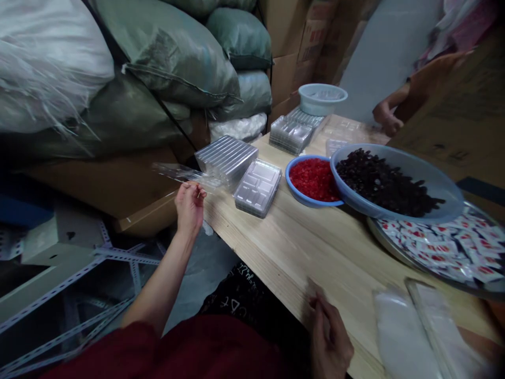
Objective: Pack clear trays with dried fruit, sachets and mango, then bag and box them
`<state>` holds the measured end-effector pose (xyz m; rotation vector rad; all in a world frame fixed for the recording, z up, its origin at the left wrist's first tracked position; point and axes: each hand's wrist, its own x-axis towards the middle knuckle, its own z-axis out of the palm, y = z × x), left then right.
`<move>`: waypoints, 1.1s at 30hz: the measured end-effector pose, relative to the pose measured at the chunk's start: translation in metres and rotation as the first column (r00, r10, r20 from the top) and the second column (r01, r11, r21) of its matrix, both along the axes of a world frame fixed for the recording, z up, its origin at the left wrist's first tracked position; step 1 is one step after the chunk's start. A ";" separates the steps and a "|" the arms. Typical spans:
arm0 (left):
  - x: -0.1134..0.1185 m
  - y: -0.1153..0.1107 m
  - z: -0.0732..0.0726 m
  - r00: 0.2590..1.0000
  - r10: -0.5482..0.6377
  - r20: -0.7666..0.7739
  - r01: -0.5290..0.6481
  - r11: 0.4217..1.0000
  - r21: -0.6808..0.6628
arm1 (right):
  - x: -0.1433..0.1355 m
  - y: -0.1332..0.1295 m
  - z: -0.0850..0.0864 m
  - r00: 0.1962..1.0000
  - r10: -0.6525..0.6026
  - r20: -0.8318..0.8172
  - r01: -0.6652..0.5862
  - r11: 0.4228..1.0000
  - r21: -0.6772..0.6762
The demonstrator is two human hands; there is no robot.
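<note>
My left hand (190, 208) is closed in a pinch on a thin clear plastic sheet (179, 172), which sticks out past the table's left edge and is smeared by motion. Just beyond it stands a stack of ribbed clear plastic pieces (226, 157). Beside that stack lies a pile of clear compartment trays (258, 187). My right hand (330, 337) hangs low at the table's near edge, fingers loosely bent and apart, with nothing visible in it. Farther right sit a blue bowl of red pieces (314, 180) and a larger bowl of dark pieces (389, 181).
A round tray of small printed packets (453, 245) stands at the right, with clear plastic bags (410, 326) nearer me. At the far end are more tray stacks (291, 134) and a pale basin (322, 99). Another person's hand (390, 121) is beyond a cardboard box (453, 126). Sacks (177, 63) line the left.
</note>
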<state>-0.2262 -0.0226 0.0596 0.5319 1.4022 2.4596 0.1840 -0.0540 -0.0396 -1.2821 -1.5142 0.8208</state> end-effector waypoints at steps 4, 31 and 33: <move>0.093 -0.029 0.017 0.962 -0.273 -0.034 0.264 0.952 -0.153 | -0.033 0.004 0.031 0.966 -0.011 -0.257 -0.073 0.946 -0.315; 0.143 0.273 0.002 0.262 -0.784 -0.562 -0.189 0.530 -0.827 | 0.012 0.021 0.000 0.992 -0.129 0.008 0.129 0.990 -0.062; 0.136 0.276 0.001 0.250 -0.788 -0.563 -0.183 0.532 -0.826 | 0.020 0.020 -0.002 0.990 -0.139 0.023 0.139 0.990 -0.014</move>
